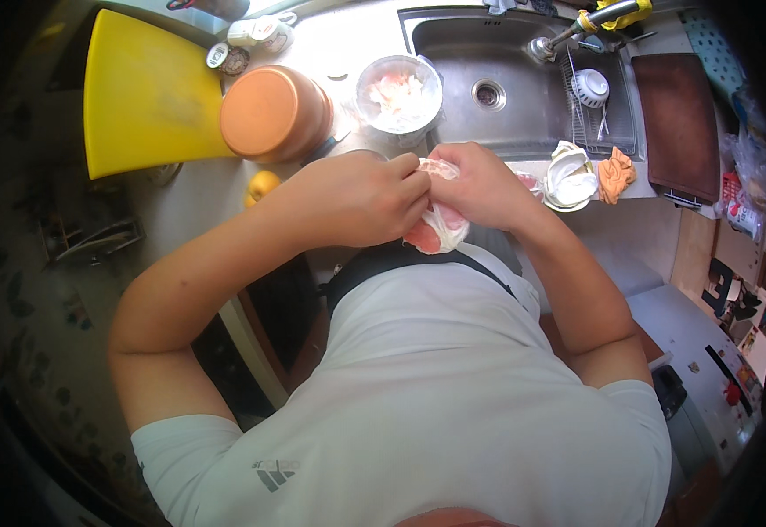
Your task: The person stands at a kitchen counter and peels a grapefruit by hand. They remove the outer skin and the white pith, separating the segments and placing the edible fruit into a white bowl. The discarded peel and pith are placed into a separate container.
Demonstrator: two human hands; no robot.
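Note:
My left hand (373,197) and my right hand (478,183) meet in front of my waist. Between them they grip a piece of pink citrus flesh (424,236), seemingly pomelo, with white membrane hanging from it. My fingers hide part of the piece. Just beyond, on the counter, a clear round tub (398,99) holds pale pink and white scraps. Past my right wrist lies thick white-lined citrus rind (571,178), and another bit of pink flesh (530,183) sits beside it, partly covered by the wrist.
A steel sink (452,92) with a faucet (551,45) is at the back right. An orange-brown round container (261,115), a knife (322,150) and yellow fruit (262,186) stand left, near a yellow panel (152,99). An orange cloth (616,174) and brown board (678,125) are right.

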